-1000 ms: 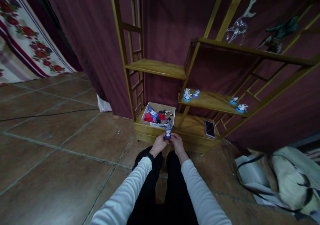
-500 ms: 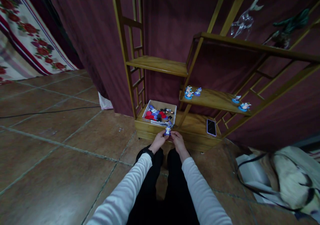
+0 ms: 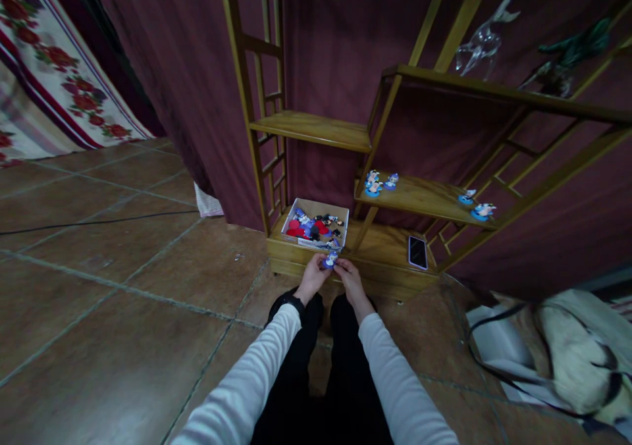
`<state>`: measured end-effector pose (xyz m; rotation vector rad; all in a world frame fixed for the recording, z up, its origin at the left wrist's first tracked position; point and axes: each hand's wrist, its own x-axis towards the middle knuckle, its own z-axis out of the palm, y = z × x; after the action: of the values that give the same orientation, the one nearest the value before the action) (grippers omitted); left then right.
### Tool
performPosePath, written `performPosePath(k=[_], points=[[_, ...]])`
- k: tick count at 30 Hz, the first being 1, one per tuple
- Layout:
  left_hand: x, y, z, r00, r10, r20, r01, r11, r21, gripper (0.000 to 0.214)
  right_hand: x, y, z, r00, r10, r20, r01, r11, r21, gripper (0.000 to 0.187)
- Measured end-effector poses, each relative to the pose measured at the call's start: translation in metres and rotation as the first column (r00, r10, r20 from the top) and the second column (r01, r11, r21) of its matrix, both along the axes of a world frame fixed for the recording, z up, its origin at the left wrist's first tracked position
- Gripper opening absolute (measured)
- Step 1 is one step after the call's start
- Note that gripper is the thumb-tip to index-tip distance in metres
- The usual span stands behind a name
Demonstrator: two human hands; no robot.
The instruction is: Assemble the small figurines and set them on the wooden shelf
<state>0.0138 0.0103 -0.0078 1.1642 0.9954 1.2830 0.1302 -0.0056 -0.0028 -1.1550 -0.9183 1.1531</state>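
My left hand [image 3: 313, 275] and my right hand [image 3: 348, 276] meet in front of me, both pinched on a small blue and white figurine [image 3: 330, 259]. They hover just before the front edge of the wooden shelf's bottom board [image 3: 385, 251]. Right behind them stands an open cardboard box [image 3: 316, 223] filled with several small red, blue and black figurine parts. More blue figurines [image 3: 378, 183] stand on the low middle shelf, and two others [image 3: 476, 206] sit further right on it.
A phone [image 3: 417, 252] lies on the bottom board to the right of the box. A glass deer [image 3: 486, 33] and a dark green ornament [image 3: 567, 56] stand on the top shelf. A bag [image 3: 553, 356] lies on the tiled floor at right. A black cable [image 3: 93, 221] crosses the floor at left.
The figurine has tilted between my fingers and both hands have shifted slightly up the frame towards the box. The view has tipped a little.
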Motion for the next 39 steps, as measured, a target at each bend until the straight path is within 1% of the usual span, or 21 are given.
performPosePath(k=[5, 8, 11, 15, 18, 24, 28, 33, 36, 39], points=[[-0.001, -0.001, -0.002, 0.997, 0.01, -0.083, -0.005, 0.998, 0.061, 0.037, -0.002, -0.001, -0.002, 0.996, 0.074, 0.04, -0.076, 0.996, 0.051, 0.034], [-0.001, -0.002, -0.004, 0.987, 0.037, -0.155, -0.019, 0.993, 0.112, 0.041, -0.003, -0.003, -0.004, 0.99, 0.095, 0.108, -0.105, 0.991, 0.087, 0.037], [-0.001, -0.004, -0.003, 0.973, 0.053, -0.225, -0.019, 0.988, 0.15, 0.047, -0.004, -0.005, -0.006, 0.978, 0.046, 0.202, -0.073, 0.989, 0.128, 0.033], [-0.002, -0.009, 0.003, 0.956, 0.061, -0.288, -0.006, 0.982, 0.19, 0.057, -0.003, -0.007, -0.008, 0.934, -0.027, 0.355, -0.032, 0.987, 0.16, 0.028], [-0.002, -0.013, 0.007, 0.93, 0.072, -0.361, 0.008, 0.976, 0.216, 0.059, -0.001, -0.007, -0.009, 0.916, -0.047, 0.398, -0.024, 0.985, 0.172, 0.027], [-0.002, -0.018, 0.007, 0.815, 0.122, -0.566, 0.041, 0.963, 0.266, 0.052, 0.005, -0.004, -0.015, 0.886, -0.025, 0.464, -0.055, 0.986, 0.158, 0.029], [0.0, -0.025, 0.009, 0.73, 0.13, -0.671, 0.111, 0.946, 0.304, 0.05, 0.008, -0.002, -0.021, 0.852, -0.015, 0.524, -0.058, 0.991, 0.122, 0.032], [0.002, -0.035, 0.015, 0.628, 0.088, -0.773, 0.19, 0.946, 0.262, 0.056, 0.01, -0.001, -0.021, 0.853, -0.008, 0.522, -0.041, 0.996, 0.082, 0.029], [0.002, -0.04, 0.019, 0.564, 0.057, -0.824, 0.199, 0.959, 0.203, 0.061, 0.011, 0.0, -0.018, 0.865, 0.02, 0.501, -0.063, 0.996, 0.069, 0.028], [0.001, -0.043, 0.02, 0.534, 0.056, -0.844, 0.197, 0.962, 0.189, 0.064, 0.011, 0.0, -0.017, 0.888, 0.049, 0.458, -0.091, 0.993, 0.07, 0.028]])
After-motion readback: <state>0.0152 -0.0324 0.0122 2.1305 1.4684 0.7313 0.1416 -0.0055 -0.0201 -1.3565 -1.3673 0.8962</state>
